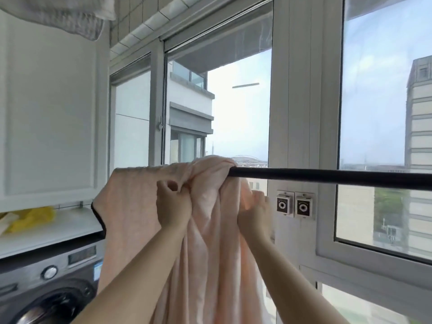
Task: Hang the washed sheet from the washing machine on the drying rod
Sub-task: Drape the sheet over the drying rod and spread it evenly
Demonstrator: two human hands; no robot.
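A pale pink sheet hangs bunched over the black drying rod, which runs off to the right at chest height. My left hand grips a fold of the sheet just under the rod. My right hand holds the sheet's right edge, its fingers partly hidden behind the cloth. To the left, part of the sheet is spread flat over the rod. The grey washing machine stands at the lower left.
A white cabinet fills the wall at the left, above a white countertop with a yellow bag. Large windows lie behind the rod. Two wall sockets sit on the window post. Grey laundry hangs overhead.
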